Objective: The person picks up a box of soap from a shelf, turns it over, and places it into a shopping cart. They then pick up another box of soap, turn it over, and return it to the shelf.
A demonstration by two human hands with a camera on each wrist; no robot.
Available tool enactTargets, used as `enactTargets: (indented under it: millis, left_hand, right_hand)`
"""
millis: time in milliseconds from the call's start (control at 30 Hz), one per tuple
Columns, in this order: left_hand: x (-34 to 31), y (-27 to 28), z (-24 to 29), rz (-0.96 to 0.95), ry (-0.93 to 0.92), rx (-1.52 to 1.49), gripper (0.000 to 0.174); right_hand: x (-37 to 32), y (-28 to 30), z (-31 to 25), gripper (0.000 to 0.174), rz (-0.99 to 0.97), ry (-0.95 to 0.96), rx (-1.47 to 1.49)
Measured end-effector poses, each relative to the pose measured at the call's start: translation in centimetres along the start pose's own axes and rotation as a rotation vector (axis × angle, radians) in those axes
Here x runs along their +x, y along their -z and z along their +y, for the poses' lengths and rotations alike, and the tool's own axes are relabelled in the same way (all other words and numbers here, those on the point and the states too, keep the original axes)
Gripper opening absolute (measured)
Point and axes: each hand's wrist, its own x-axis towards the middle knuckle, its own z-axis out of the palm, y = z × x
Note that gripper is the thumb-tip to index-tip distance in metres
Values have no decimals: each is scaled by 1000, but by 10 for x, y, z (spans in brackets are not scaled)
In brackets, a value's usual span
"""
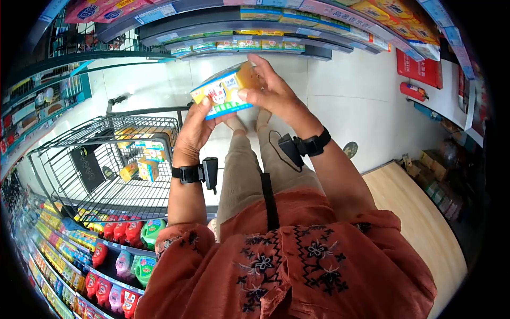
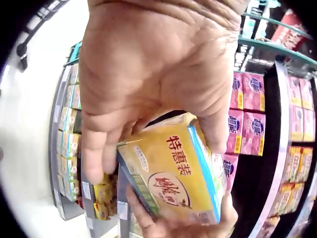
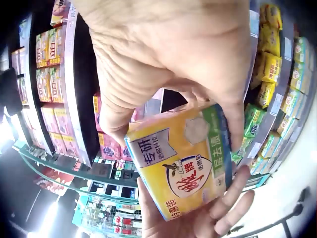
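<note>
Both hands hold a yellow, blue-edged pack of laundry soap in front of the body, above the floor. My left hand grips its near left end, the thumb on the printed face. At the other end my right hand grips the pack, with its thumb along the near edge. The left wrist view shows the soap pack tilted, between the left thumb and fingers, with the right hand's fingers beneath. In the right wrist view the soap pack shows its printed face, and the left hand supports the lower edge.
At the left stands a wire shopping cart with several similar packs inside. Shelves of boxed goods run along the front. Bottles fill a shelf at lower left. A fire extinguisher is at the right, near a wooden platform.
</note>
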Motion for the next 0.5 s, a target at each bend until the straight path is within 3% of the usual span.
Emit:
enactTargets:
  millis: [67,267,500]
  left_hand:
    - [0,1,-3,32,-66,-35,72]
    - [1,5,8,40,-115,57,84]
    - [2,6,22,49,-135,198,89]
  right_hand:
    - [1,0,6,100,-44,83,27]
    - [3,11,10,104,-175,73,25]
    - [6,12,8,104,-204,-30,46]
